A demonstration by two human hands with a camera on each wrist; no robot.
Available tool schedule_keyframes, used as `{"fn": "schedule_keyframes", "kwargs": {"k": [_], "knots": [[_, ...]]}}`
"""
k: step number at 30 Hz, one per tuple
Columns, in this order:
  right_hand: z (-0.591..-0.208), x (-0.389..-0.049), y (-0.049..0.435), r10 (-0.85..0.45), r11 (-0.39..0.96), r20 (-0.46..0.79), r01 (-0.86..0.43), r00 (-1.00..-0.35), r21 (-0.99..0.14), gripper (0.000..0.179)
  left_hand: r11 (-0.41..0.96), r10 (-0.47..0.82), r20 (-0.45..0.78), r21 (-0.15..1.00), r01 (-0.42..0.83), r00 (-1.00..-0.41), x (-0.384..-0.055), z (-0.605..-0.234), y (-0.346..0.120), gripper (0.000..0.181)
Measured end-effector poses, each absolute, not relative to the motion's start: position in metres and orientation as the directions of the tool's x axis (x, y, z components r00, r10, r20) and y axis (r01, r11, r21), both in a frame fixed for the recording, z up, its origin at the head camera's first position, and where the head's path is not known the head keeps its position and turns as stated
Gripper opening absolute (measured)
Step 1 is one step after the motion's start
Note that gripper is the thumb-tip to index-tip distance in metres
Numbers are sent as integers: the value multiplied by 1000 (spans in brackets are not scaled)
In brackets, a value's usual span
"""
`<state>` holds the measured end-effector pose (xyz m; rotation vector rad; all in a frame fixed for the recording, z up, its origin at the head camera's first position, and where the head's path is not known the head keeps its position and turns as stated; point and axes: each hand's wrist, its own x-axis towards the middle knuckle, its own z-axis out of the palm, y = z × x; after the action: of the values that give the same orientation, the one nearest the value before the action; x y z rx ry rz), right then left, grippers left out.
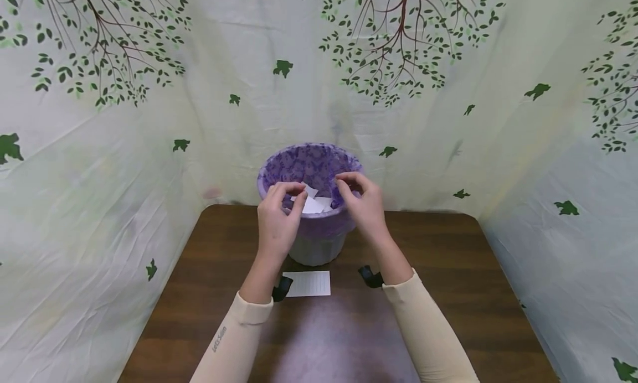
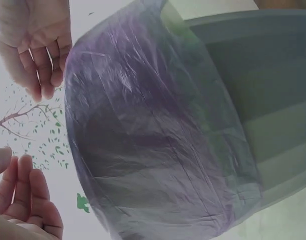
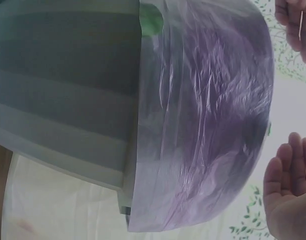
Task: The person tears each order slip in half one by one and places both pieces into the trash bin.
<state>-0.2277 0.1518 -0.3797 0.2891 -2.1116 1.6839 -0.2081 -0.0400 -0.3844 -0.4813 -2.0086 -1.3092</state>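
A bin [image 1: 311, 250] stands on the table, its mouth lined with a purple patterned plastic bag [image 1: 309, 161] folded over the rim. Several white paper pieces [image 1: 313, 206] lie inside. My left hand [image 1: 280, 220] is over the near left rim, fingers bent loosely and thumb near the fingertips. Across from it, my right hand [image 1: 364, 203] hovers above the right rim in a similar pose. Neither hand visibly holds anything. The left wrist view shows the folded bag [image 2: 143, 125] with both hands beyond its edge; the right wrist view shows the bag's outside [image 3: 207, 115] too.
A lined white card [image 1: 309, 283] lies on the brown wooden table [image 1: 438, 272] just in front of the bin. Black wrist straps [image 1: 371, 277] sit at both wrists. A pale cloth with printed branches and leaves [image 1: 399, 123] hangs behind and at both sides.
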Motion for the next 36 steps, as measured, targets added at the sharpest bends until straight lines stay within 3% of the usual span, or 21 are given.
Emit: {"fn": "schedule_keyframes", "kwargs": {"k": [12,22,36], "knots": [[-392,-199,152,13,167,560,-550,-829,-818,16,382,-63,728,650,657,-683,-184,-397,-42,13],[-423,-181,148,-21,137,602,-598,-799,-789,17,398,-55,689,679,617,-723,-167,-415,-49,17],[-469,-162,143,-39,177,525,-523,-850,-834,15,426,-59,626,720,548,-778,-152,-451,-53,19]]}}
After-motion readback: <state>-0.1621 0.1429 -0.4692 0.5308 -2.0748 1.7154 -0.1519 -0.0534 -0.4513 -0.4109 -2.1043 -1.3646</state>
